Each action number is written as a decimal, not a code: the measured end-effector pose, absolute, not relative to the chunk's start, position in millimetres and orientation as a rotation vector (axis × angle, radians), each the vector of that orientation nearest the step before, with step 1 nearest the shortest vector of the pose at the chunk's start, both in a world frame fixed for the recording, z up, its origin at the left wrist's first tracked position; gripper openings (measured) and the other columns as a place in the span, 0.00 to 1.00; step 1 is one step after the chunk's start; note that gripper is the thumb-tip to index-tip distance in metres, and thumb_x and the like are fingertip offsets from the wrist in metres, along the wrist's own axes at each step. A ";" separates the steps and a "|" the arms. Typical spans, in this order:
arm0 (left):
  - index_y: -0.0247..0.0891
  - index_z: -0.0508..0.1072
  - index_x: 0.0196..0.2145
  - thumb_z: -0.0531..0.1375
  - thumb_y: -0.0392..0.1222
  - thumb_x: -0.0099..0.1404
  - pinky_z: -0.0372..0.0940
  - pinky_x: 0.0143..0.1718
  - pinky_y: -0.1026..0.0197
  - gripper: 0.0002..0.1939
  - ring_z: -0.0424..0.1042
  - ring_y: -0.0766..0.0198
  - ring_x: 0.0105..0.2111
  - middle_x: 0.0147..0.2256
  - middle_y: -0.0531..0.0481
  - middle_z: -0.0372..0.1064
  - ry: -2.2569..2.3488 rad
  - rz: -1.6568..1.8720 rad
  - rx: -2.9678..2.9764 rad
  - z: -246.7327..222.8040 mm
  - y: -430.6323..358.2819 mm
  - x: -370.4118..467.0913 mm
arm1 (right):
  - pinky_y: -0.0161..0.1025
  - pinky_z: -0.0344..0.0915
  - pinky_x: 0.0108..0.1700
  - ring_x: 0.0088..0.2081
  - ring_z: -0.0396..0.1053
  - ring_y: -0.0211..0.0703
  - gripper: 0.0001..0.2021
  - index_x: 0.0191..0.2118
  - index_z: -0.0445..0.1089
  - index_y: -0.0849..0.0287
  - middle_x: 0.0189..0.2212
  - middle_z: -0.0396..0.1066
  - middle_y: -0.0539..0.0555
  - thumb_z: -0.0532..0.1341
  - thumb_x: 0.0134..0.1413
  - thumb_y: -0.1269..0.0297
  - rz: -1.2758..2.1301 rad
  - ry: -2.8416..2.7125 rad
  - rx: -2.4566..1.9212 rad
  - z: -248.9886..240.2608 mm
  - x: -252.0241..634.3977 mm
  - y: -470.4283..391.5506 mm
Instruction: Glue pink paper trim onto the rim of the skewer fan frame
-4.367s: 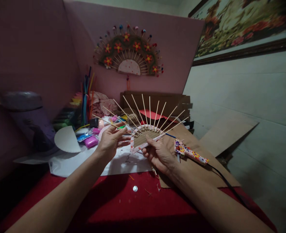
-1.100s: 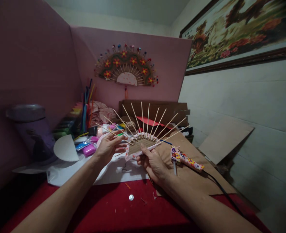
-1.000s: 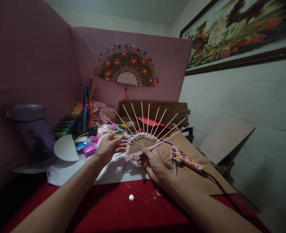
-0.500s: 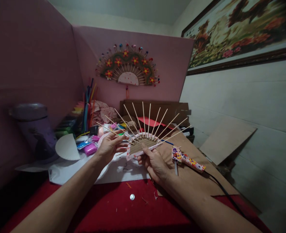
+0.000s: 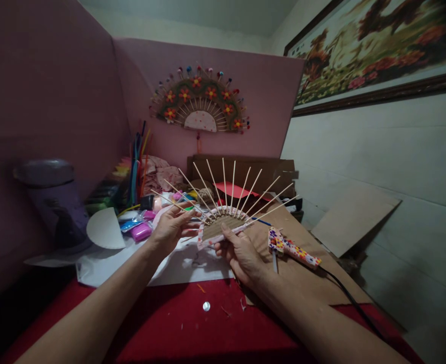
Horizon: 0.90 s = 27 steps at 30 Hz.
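Observation:
A half-round cardboard fan [image 5: 223, 227] is held up over the table, its thin wooden sticks spreading upward and its edge trimmed in white fabric with pink-red spots. My right hand [image 5: 241, 253] grips its lower edge, thumb on the bare corrugated face and fingers underneath. At the fan's left side, my left hand [image 5: 173, 225] has the outermost stick between thumb and forefinger, while the other fingers reach toward the trimmed edge. To the right lies a glue gun [image 5: 293, 248] wrapped in flowered material, its black cord trailing off.
White paper [image 5: 185, 268] and brown cardboard [image 5: 332, 285] cover parts of the red tablecloth [image 5: 162, 323]. Packets of coloured clay [image 5: 141, 231], a white half-disc [image 5: 105, 230] and a purple tumbler [image 5: 56, 207] stand left. A decorated fan [image 5: 200, 101] hangs on the pink panel.
Almost nothing differs. Both hands and the fan keep the same position, with only a very slight shift of the view.

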<state>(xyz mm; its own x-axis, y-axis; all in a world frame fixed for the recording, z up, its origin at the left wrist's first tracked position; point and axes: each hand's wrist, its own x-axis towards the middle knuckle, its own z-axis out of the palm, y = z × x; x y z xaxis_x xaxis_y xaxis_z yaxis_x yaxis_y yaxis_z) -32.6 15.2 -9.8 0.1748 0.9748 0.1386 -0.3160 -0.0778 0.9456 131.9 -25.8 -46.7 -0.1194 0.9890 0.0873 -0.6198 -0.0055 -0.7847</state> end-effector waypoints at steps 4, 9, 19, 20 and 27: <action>0.37 0.64 0.43 0.62 0.36 0.53 0.68 0.22 0.62 0.19 0.73 0.63 0.24 0.33 0.46 0.72 0.783 1.276 1.142 -10.5 16.5 -33.0 | 0.28 0.62 0.18 0.18 0.66 0.34 0.12 0.29 0.65 0.63 0.18 0.70 0.49 0.65 0.43 0.61 1.523 -0.812 -0.598 -47.0 132.3 -25.3; 0.37 0.64 0.44 0.62 0.37 0.54 0.68 0.22 0.62 0.19 0.73 0.63 0.24 0.33 0.46 0.72 0.785 1.276 1.158 -11.1 16.4 -33.6 | 0.28 0.63 0.19 0.17 0.66 0.33 0.11 0.30 0.65 0.63 0.18 0.70 0.50 0.65 0.45 0.62 1.544 -0.811 -0.603 -47.2 132.6 -25.0; 0.37 0.65 0.44 0.62 0.37 0.54 0.68 0.22 0.62 0.19 0.73 0.63 0.24 0.32 0.46 0.72 0.787 1.276 1.145 -10.3 15.0 -32.9 | 0.29 0.62 0.19 0.17 0.65 0.33 0.12 0.28 0.64 0.62 0.17 0.69 0.49 0.65 0.43 0.61 1.525 -0.801 -0.621 -45.7 132.2 -25.4; 0.37 0.65 0.44 0.62 0.37 0.54 0.68 0.22 0.63 0.19 0.73 0.63 0.23 0.32 0.46 0.72 0.788 1.277 1.142 -10.1 14.8 -32.9 | 0.29 0.62 0.19 0.17 0.65 0.33 0.12 0.28 0.64 0.62 0.18 0.69 0.49 0.65 0.43 0.61 1.526 -0.800 -0.619 -45.7 132.4 -25.3; 0.38 0.64 0.44 0.62 0.36 0.53 0.68 0.21 0.62 0.19 0.73 0.63 0.23 0.33 0.46 0.72 0.783 1.275 1.137 -9.9 14.8 -32.1 | 0.29 0.62 0.19 0.18 0.66 0.34 0.15 0.28 0.64 0.62 0.18 0.69 0.48 0.66 0.41 0.57 1.534 -0.791 -0.609 -47.2 132.8 -25.0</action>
<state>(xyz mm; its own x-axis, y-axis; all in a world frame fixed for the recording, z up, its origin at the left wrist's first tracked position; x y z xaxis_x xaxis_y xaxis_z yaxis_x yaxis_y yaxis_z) -32.1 14.8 -9.9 0.1740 0.9750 0.1380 -0.3181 -0.0770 0.9449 132.8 -25.0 -47.2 -0.1175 0.9908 0.0673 -0.6296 -0.0220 -0.7766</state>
